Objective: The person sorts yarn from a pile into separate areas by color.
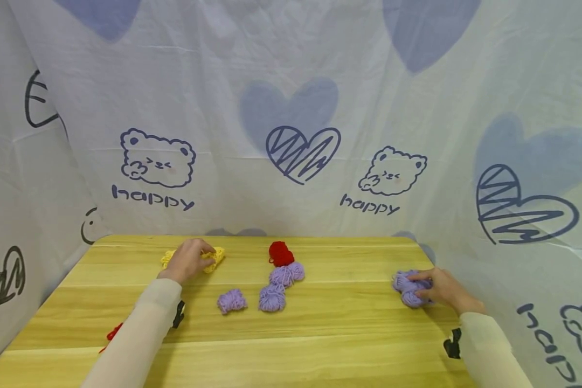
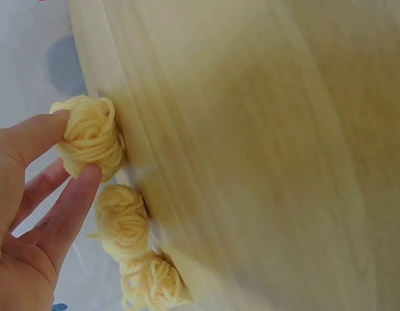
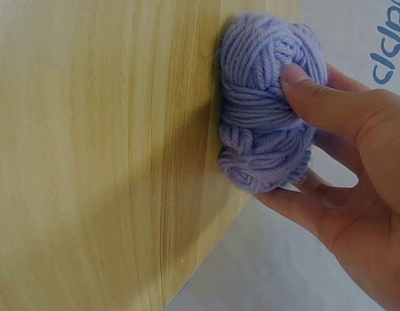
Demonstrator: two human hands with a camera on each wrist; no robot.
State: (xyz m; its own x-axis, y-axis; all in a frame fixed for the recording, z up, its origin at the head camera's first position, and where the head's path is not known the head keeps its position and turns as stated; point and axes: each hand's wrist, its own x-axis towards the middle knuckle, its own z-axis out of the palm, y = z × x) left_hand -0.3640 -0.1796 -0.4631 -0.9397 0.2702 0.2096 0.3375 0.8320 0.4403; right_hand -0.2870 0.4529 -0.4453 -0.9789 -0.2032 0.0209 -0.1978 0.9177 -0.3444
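My left hand [image 1: 190, 261] is at the far left of the table and pinches a yellow yarn ball [image 2: 93, 137] between thumb and fingertips. Two more yellow yarn balls [image 2: 122, 220] lie in a row beside it in the left wrist view. At the right side of the table, my right hand [image 1: 446, 290] grips a purple yarn ball [image 3: 271, 71], thumb on top and fingers on its far side. Another purple bundle [image 3: 268, 162] sits against it, close to the fingertips. In the head view the left hand partly covers the yellow yarn [image 1: 214, 260].
Mid-table, a red yarn ball [image 1: 281, 254] touches a purple one [image 1: 287, 274], with another purple ball [image 1: 272, 298] in front. A separate purple bundle [image 1: 231, 301] lies left of them. Some red yarn [image 1: 113, 332] shows beside the left sleeve. Patterned cloth [image 1: 233, 161] hangs behind the wooden table [image 1: 330, 339].
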